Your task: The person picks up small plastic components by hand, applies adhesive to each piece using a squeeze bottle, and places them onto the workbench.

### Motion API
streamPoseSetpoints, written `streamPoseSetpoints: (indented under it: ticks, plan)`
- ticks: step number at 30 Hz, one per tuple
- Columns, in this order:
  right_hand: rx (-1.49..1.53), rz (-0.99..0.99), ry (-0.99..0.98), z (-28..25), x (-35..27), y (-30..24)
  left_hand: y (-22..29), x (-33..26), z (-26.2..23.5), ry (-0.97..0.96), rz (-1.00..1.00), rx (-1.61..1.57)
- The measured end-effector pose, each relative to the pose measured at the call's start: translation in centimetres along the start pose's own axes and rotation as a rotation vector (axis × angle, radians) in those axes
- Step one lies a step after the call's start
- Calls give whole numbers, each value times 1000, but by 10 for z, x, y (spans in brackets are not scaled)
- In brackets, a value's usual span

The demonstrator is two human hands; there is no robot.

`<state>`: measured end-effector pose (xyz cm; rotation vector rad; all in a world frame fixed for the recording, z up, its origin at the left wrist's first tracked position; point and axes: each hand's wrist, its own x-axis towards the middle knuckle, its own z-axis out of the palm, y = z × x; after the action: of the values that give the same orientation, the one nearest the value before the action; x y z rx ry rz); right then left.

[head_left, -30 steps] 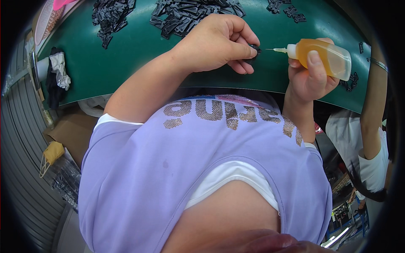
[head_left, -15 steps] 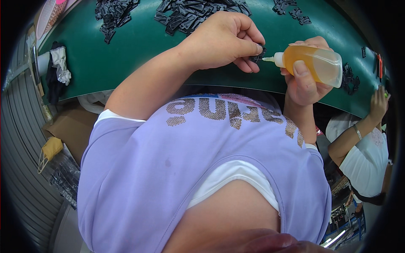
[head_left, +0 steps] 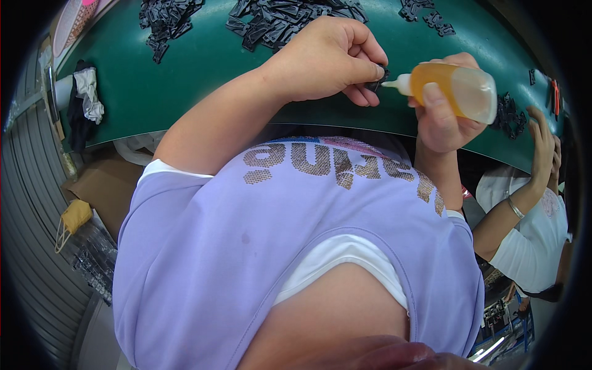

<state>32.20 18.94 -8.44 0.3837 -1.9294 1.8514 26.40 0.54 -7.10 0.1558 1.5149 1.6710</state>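
Note:
My left hand pinches a small black plastic part between thumb and fingers, above the near edge of the green table. Most of that part is hidden by my fingers. Wrapped round a clear squeeze bottle of amber liquid is my right hand. The bottle lies nearly sideways, its pale nozzle pointing left. Its tip is at the black part or just beside it; I cannot tell whether they touch. Beyond my left hand lies a large pile of similar black parts.
More black parts lie at the far left, in a far-right cluster and in a heap by the right edge. A co-worker's hand reaches over there, near red-handled pliers. Cloths hang at the table's left end.
My right hand has tilted and shifted the bottle slightly left, bringing its nozzle closer to the black part. My left hand stays still. The co-worker's hand has moved left, toward the right-hand heap.

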Motion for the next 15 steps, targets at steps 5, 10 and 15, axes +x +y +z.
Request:
streamPoseSetpoints:
  ticks: [5,10,15]
  plan:
    - [387,164,269,-16,8,-3,2,0,2,19,7,19]
    - [508,156,405,-19,10,1,5,9,5,97,92,100]
    - [649,152,486,-21,7,11,9,54,9,247,497,416]
